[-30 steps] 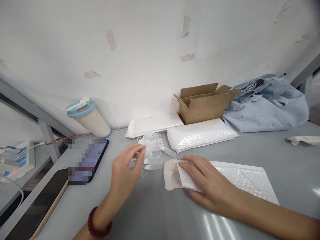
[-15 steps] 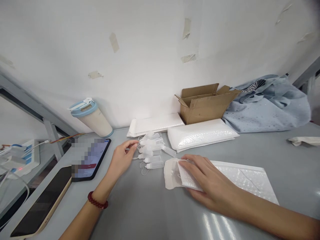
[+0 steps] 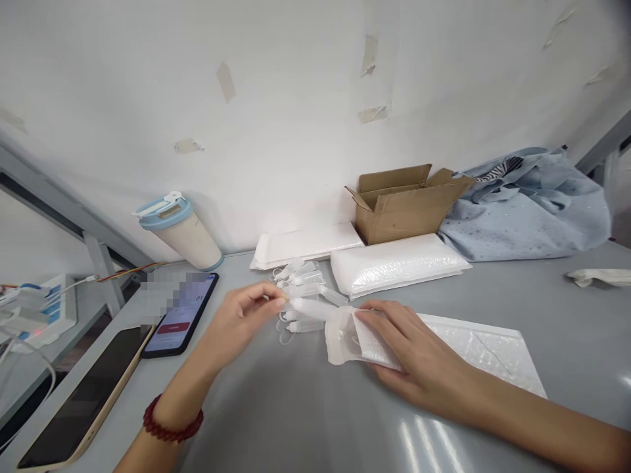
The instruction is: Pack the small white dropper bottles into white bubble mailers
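My left hand (image 3: pixel 236 322) pinches a small translucent dropper bottle (image 3: pixel 310 307) by its cap end, raised at the mailer's mouth. It looks light, slick and squashy, so the stiffer neck seems the best hold. My right hand (image 3: pixel 409 355) lies spread, fingers apart, on the floppy bubble mailer (image 3: pixel 473 351) on the table (image 3: pixel 296 407).

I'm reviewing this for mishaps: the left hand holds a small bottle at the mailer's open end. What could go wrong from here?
1. The small bottle is pinched only at its end by the left hand; it might slip onto the table.
2. The bubble mailer looks barely open under the right hand, so the bottle could snag on its edge.
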### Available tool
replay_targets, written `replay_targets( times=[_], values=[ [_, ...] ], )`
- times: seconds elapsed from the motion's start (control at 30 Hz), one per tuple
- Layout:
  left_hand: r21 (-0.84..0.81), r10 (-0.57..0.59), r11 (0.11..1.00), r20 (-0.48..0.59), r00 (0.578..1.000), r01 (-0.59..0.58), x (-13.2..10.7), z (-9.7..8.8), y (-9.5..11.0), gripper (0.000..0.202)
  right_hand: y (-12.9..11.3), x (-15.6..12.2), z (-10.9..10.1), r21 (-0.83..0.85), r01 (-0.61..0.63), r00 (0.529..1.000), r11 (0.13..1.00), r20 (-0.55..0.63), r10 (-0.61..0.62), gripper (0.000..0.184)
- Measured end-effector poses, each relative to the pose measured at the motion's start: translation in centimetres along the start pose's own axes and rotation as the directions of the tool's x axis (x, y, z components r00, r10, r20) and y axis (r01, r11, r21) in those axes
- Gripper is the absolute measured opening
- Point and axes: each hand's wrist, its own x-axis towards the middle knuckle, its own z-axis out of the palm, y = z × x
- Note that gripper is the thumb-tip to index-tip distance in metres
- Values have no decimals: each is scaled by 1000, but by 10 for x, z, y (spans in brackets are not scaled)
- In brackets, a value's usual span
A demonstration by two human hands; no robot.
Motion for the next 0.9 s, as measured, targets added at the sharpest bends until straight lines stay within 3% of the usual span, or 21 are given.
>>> replay_targets(
  times=[0.07, 0.17, 0.33, 0.57, 0.9],
  values=[
    [60, 11, 998, 80, 997, -15, -3, 10, 5, 22, -1, 0, 0, 10, -4, 1000, 1000, -1, 4, 55],
    [122, 15, 992, 116, 993, -29, -7, 30, 7, 20, -2, -1, 0, 24, -5, 1000, 1000, -3, 5, 55],
    [71, -67, 996, 141, 988, 58, -11, 56, 5, 19, -1, 0, 1, 41, 3, 1000, 999, -9, -2, 52],
    [-39, -287, 951, 262, 921, 307, -8, 54, 1, 23, -1, 1, 0, 56, 5, 1000, 998, 16, -6, 50],
    [-181, -211, 934, 417, 884, 308, -11, 63, -4, 27, -4, -2, -2, 98, 49, 998, 994, -52, -44, 48]
  ],
)
